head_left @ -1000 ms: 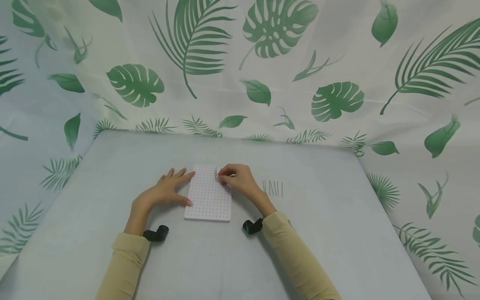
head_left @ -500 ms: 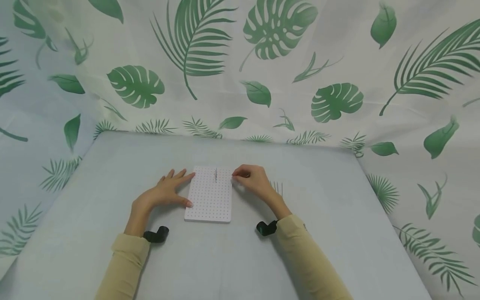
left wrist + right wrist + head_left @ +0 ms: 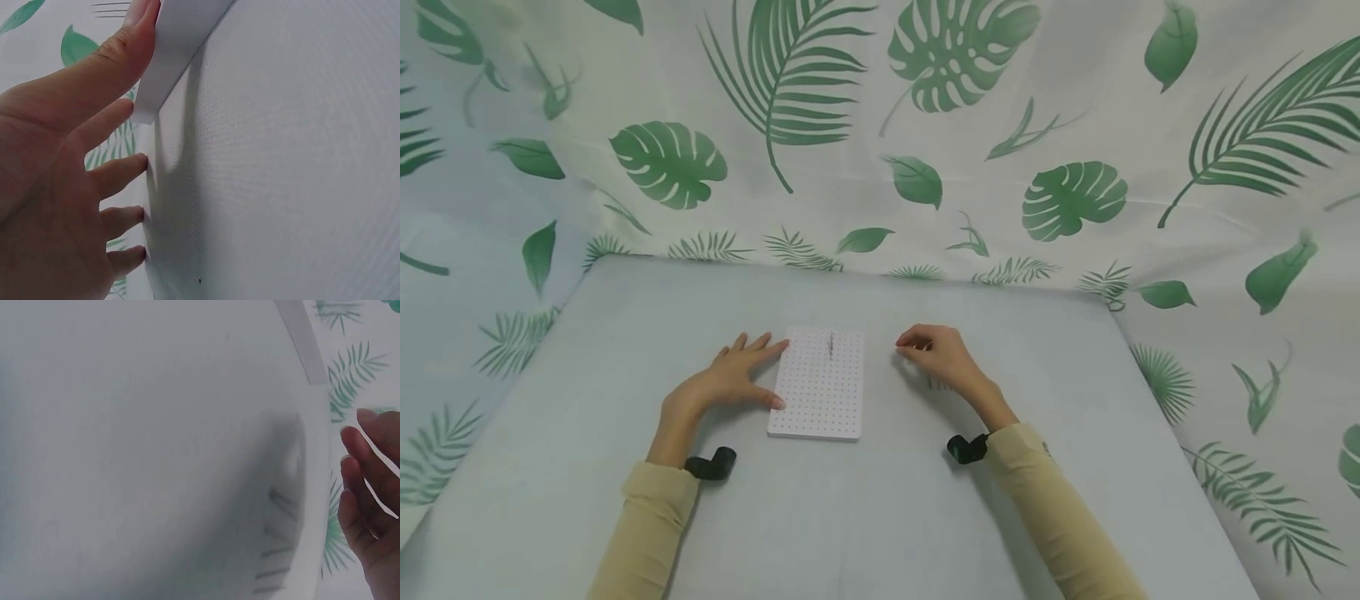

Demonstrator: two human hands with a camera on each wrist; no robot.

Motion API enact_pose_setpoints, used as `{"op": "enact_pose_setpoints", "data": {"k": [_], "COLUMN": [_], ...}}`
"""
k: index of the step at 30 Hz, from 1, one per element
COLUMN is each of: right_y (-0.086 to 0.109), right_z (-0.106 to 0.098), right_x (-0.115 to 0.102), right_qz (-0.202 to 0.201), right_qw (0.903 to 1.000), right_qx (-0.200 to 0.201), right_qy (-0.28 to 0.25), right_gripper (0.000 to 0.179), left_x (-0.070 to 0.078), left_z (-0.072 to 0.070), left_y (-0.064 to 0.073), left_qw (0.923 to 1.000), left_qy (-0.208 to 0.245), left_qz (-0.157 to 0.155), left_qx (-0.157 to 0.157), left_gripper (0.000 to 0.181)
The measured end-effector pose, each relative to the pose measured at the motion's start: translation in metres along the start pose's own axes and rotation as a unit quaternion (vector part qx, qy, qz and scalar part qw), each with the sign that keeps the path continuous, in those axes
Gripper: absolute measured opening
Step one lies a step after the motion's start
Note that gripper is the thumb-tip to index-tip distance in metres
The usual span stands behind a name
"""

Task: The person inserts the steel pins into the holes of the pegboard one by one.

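A white board (image 3: 820, 396) with a grid of small holes lies on the table. A few thin dark pins (image 3: 831, 346) stand in its upper part. My left hand (image 3: 730, 375) is spread at the left side of the board; its thumb and index finger touch the edge, and the other fingertips (image 3: 139, 215) rest on the table. To the right of the board, my right hand (image 3: 940, 354) is in the air with loosely bent fingers and nothing visible between them. Below it lie several loose thin pins (image 3: 273, 574), partly hidden by the hand in the head view.
A white-grey cloth covers the table (image 3: 850, 517). Behind it and at both sides hangs a leaf-printed curtain (image 3: 850, 192). Each wrist wears a small black camera, one on the left (image 3: 711, 464) and one on the right (image 3: 967, 449).
My right hand has left the pins in the board and moved right, over the loose pins. My left hand has stayed at the board's left edge.
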State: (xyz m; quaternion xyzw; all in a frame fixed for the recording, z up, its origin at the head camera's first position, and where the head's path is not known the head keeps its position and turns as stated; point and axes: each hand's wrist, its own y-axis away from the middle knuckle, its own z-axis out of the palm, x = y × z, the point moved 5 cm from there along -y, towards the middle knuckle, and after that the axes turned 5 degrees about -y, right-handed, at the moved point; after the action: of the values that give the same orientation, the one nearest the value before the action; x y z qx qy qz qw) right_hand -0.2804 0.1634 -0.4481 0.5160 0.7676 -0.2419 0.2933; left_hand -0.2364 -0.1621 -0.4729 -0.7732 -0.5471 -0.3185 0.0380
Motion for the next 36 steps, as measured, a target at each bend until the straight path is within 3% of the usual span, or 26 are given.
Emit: {"op": "enact_pose_setpoints", "data": {"k": [11, 20, 27, 36], "right_y": [0.012, 0.017, 0.020, 0.022], "right_z": [-0.015, -0.019, -0.021, -0.019], "right_x": [0.022, 0.033, 0.032, 0.036], "right_qz": [0.001, -0.012, -0.022, -0.029], "right_qw": [0.9996, 0.9945, 0.9916, 0.9915], "right_qx": [-0.019, -0.050, -0.073, -0.077], "right_qy": [0.022, 0.091, 0.104, 0.101], "right_gripper": [0.014, 0.034, 0.046, 0.041], "left_x": [-0.004, -0.004, -0.004, -0.002], "left_z": [0.000, 0.001, -0.001, -0.001], "left_y": [0.000, 0.001, -0.001, 0.001], "left_qw": [1.0000, 0.9999, 0.9999, 0.9999], "left_qy": [-0.006, -0.003, -0.006, -0.009], "left_qz": [0.004, 0.011, 0.009, 0.012], "left_qx": [0.003, 0.005, 0.005, 0.004], "left_gripper": [0.103, 0.103, 0.103, 0.102]}}
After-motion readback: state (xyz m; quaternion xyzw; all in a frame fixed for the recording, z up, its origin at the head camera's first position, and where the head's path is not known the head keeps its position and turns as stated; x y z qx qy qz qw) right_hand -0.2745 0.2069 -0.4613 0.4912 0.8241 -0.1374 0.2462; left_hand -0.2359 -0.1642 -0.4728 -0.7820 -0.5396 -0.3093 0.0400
